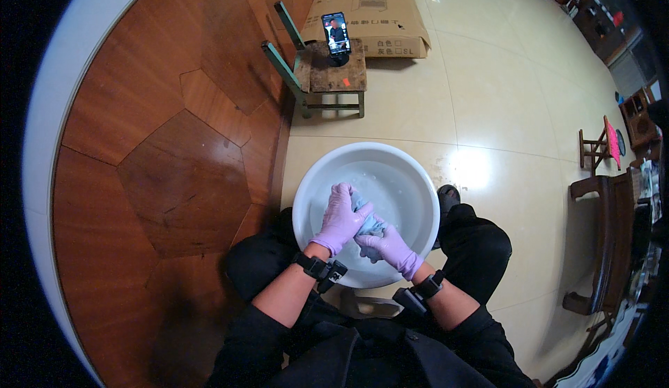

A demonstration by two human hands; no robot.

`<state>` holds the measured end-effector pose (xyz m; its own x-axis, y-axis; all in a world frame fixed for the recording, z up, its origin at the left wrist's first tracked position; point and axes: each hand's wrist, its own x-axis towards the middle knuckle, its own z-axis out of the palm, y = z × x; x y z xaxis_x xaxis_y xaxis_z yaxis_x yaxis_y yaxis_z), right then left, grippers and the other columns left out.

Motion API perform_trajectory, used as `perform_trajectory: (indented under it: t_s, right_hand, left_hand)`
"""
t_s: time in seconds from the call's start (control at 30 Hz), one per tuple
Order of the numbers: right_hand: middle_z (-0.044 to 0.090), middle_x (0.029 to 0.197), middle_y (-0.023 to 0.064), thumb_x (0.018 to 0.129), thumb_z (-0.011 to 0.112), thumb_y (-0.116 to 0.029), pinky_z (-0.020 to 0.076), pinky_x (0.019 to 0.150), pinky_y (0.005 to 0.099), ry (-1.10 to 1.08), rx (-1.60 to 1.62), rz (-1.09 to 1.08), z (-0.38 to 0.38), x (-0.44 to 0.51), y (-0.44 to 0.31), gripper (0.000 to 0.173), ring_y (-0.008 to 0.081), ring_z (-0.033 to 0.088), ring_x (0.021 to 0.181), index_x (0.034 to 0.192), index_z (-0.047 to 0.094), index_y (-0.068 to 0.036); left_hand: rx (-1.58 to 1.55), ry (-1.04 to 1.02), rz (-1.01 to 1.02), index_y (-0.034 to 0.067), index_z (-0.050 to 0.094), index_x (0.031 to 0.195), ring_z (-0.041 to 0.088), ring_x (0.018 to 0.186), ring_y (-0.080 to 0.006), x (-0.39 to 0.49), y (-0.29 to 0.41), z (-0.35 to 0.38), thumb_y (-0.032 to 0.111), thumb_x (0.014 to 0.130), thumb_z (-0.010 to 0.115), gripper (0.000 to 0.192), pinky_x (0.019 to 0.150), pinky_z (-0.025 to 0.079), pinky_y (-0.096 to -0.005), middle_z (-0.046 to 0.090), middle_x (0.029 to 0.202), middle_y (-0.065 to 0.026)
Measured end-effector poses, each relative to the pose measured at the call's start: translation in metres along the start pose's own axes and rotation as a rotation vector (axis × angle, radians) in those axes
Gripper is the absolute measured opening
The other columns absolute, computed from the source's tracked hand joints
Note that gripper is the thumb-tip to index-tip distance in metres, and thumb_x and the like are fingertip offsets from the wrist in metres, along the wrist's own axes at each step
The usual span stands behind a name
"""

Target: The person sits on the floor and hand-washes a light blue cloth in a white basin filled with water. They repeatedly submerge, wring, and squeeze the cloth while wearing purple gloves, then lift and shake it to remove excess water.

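A bunched light-blue cloth point(371, 226) is gripped between my two hands above a white plastic basin point(429, 194). My left hand point(342, 220), in a lilac rubber glove, closes on the cloth's upper end. Lower and to the right, my right hand point(389, 248) in a matching glove grips the other end. A greyish part of the cloth hangs below the right fingers. Shallow water point(392, 189) with a few bubbles lies in the basin. Each wrist wears a black strap with a small device. The palms and parts of the cloth are hidden.
Beyond the basin a small wooden chair point(319, 74) holds a lit phone point(337, 35) on a stand. Behind it lies a large cardboard box point(381, 16). Wood panelling point(188, 179) rises on the left. A dark wooden table point(601, 247) and a folding stool point(609, 142) stand at right.
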<state>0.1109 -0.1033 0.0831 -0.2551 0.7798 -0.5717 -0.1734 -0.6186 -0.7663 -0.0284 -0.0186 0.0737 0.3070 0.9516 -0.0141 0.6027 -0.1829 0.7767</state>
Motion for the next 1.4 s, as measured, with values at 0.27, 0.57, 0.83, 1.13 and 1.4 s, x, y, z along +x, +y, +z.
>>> perform_trajectory:
  t_s: [0.27, 0.57, 0.83, 1.13, 1.4]
  right_hand:
    - [0.064, 0.101, 0.0084, 0.093, 0.062, -0.031, 0.0488, 0.050, 0.0258, -0.443, 0.596, 0.163, -0.006, -0.017, -0.015, 0.039, 0.0178, 0.064, 0.075, 0.119, 0.055, -0.002]
    - [0.050, 0.109, 0.0128, 0.088, 0.061, -0.035, 0.0365, 0.046, 0.0253, -0.722, 1.206, -0.054, -0.002, -0.039, -0.040, 0.057, 0.0169, 0.047, 0.068, 0.132, 0.040, -0.004]
    - [0.057, 0.103, 0.0140, 0.090, 0.062, -0.036, 0.0394, 0.047, 0.0241, -0.782, 1.085, 0.145, -0.006, -0.021, -0.028, 0.057, 0.0174, 0.050, 0.067, 0.132, 0.044, -0.002]
    - [0.063, 0.102, 0.0102, 0.085, 0.074, -0.032, 0.0524, 0.064, 0.0252, -0.555, 0.366, 0.121, -0.005, -0.013, -0.021, 0.054, 0.0153, 0.064, 0.081, 0.122, 0.055, 0.002]
    - [0.069, 0.090, 0.0094, 0.078, 0.077, -0.019, 0.0559, 0.070, 0.0335, 0.092, -0.220, -0.416, 0.009, 0.023, 0.010, 0.071, 0.0218, 0.068, 0.079, 0.138, 0.042, -0.003]
  left_hand:
    - [-0.617, -0.337, 0.047, 0.002, 0.068, 0.076, 0.064, 0.085, -0.0249, 0.010, 0.019, -0.035, 0.021, 0.092, 0.069, 0.025, 0.087, 0.050, -0.0417, 0.065, 0.077, -0.0069]
    - [-1.289, -0.695, 0.139, 0.003, 0.047, 0.138, 0.050, 0.128, -0.0253, 0.002, 0.027, -0.052, 0.079, 0.073, 0.063, 0.101, 0.109, 0.038, -0.0411, 0.054, 0.134, -0.0133]
    - [-0.910, -0.629, -0.149, 0.006, 0.059, 0.119, 0.060, 0.102, -0.0168, 0.002, 0.024, -0.056, 0.051, 0.074, 0.080, 0.067, 0.091, 0.048, -0.0329, 0.065, 0.111, -0.0080]
    - [-0.304, -0.422, 0.050, 0.005, 0.070, 0.085, 0.065, 0.059, -0.0218, 0.000, 0.046, -0.065, 0.043, 0.086, 0.068, 0.038, 0.057, 0.051, -0.0350, 0.066, 0.067, -0.0101]
    - [0.160, -0.136, 0.075, 0.005, 0.072, 0.080, 0.065, 0.063, -0.0362, -0.003, 0.023, -0.034, 0.050, 0.088, 0.063, 0.047, 0.060, 0.050, -0.0427, 0.064, 0.066, -0.0187]
